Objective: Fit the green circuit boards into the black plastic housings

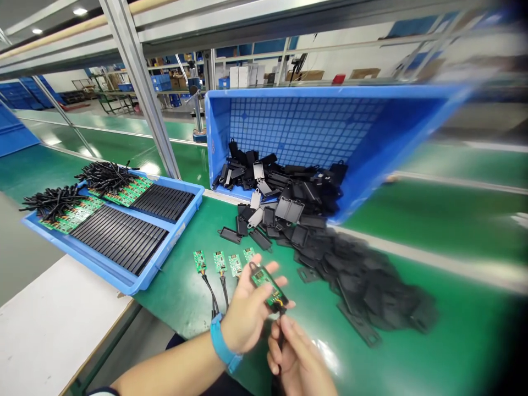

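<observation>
My left hand [247, 311], with a blue band at its wrist, is closed around a black plastic case [252, 268] in which a green circuit board [268, 287] lies face up. The thumb rests on the board. Just below, my right hand [295, 352] pinches the black cable [281, 335] that comes out of the case's lower end. To the left, several green circuit boards [220, 262] with black cables lie in a row on the green table [177, 308]; one is partly hidden behind my left hand.
A tipped blue crate [363, 137] spills black cases [289, 209] onto the table. A blurred heap of flat black covers [363, 280] lies at right. At left, a blue tray [144, 283] holds circuit boards with cables and rows of black strips. A metal post [142, 88] rises behind it.
</observation>
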A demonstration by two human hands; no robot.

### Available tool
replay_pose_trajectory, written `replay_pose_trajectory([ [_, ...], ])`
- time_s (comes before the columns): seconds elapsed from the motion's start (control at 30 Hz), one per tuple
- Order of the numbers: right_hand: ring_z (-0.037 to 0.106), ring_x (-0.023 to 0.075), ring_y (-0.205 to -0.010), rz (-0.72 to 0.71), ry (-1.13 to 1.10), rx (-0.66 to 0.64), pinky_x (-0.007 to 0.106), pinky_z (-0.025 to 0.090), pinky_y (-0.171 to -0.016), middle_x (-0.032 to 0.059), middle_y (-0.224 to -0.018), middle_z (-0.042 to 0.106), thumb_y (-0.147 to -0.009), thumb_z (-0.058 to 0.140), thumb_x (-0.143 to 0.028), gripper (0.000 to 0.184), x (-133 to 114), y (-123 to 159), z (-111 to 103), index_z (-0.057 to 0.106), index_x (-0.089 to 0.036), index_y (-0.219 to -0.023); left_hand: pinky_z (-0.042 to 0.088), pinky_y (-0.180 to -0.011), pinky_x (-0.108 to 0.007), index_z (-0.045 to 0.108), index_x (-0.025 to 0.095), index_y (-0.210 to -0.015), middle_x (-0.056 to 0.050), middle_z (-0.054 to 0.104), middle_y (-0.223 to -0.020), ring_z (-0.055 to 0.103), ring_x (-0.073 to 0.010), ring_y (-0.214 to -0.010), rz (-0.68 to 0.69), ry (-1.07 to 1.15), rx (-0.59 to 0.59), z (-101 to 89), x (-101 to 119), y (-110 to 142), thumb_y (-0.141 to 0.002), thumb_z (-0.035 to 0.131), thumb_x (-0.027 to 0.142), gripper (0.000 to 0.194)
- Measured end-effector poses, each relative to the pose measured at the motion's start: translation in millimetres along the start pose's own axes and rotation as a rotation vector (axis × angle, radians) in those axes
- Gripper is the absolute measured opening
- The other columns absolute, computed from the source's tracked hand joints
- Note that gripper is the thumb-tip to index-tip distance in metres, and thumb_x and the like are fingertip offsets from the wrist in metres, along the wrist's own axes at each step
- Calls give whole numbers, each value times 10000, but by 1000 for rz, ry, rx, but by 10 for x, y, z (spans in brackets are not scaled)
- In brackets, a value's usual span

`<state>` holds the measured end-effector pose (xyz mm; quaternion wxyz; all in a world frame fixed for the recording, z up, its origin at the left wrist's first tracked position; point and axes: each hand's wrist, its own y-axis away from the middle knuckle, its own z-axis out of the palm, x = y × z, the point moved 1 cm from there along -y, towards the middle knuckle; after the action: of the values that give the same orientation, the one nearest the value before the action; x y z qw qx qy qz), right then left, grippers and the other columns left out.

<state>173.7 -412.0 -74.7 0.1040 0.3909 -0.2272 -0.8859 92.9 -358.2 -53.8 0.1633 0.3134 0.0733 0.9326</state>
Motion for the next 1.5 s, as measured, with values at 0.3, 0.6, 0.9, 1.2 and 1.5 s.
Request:
replay_pose_trajectory([
  [0.3, 360, 60, -408, 25, 144, -24, 174, 298, -340, -31, -594, 498, -696, 644, -448, 288, 10, -48, -56, 563, -172, -696, 490, -776, -435, 393, 195, -1126, -133, 551, -1128, 555, -267, -1012, -21, -150, 63, -33, -12, -27, -798, 542, 248, 364],
  [0.6, 510, 161, -603, -465, 970, -23, 242, 410, -563, 15, -617, 546, -765, 543, -411, 267, -276, -34, -118, 613, -192, -629, 491, -788, -414, 423, 162, -1084, -122, 604, -1042, 587, -249, -966, 90, -387, 7, -65, -3, 7, -812, 524, 277, 313],
  [0.9, 526, 154, -591, -504, 1143, -58, 237, 409, -551, 7, -626, 555, -827, 462, -365, 268, -358, 60, -73, 611, -206, -671, 485, -812, -389, 438, 173, -1090, -106, 608, -1037, 591, -219, -961, 107, -522, -64, -20, 48, 55, -842, 475, 226, 256],
  [1.2, 497, 148, -546, -369, 1130, -31, 245, 382, -530, -4, -561, 543, -781, 483, -338, 272, -336, -43, -125, 578, -186, -578, 476, -840, -378, 455, 180, -1108, -94, 625, -1028, 594, -203, -952, 47, -587, -86, -37, 19, 97, -824, 504, 234, 293],
  [1.5, 543, 209, -862, -849, 1433, 268, 337, 404, -817, 61, -870, 646, -794, 548, -313, 177, -628, -40, -618, 645, -180, -859, 496, -566, -268, 438, 188, -1096, -58, 643, -832, 618, -146, -656, -144, -485, 142, -38, 41, 21, -803, 495, 393, 362],
])
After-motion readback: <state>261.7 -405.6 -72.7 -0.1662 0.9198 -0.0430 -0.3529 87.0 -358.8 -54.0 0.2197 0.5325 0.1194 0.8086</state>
